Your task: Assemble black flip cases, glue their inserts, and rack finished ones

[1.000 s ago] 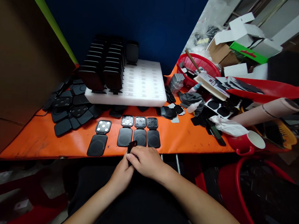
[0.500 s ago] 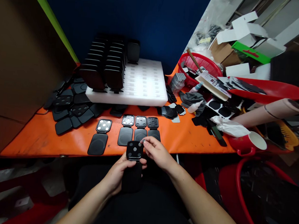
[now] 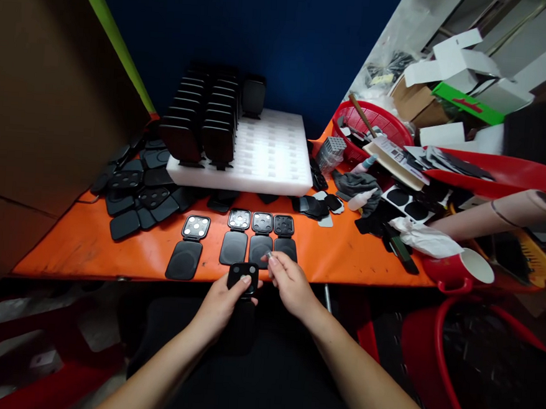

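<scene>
My left hand [image 3: 222, 300] grips an opened black hinged case [image 3: 242, 277] at the front edge of the orange table [image 3: 83, 250], thumb on its upper half. My right hand [image 3: 289, 281] is just right of it, fingertips pinched on a tiny grey piece I cannot make out, held by the case's corner. Behind my hands three opened black cases [image 3: 260, 240] lie side by side, with one more opened case [image 3: 189, 246] to their left showing a silvery insert.
A white foam tray [image 3: 269, 160] with upright rows of black cases [image 3: 204, 122] stands at the back. A pile of loose black cases [image 3: 136, 189] lies at left. At right are a red basket [image 3: 372, 121], cardboard boxes, a red cup [image 3: 459, 272] and a paper roll.
The case, closed between both hands a second ago, is now open in my left hand. My right hand came off it and pinches a small piece beside it. The view shifted slightly.
</scene>
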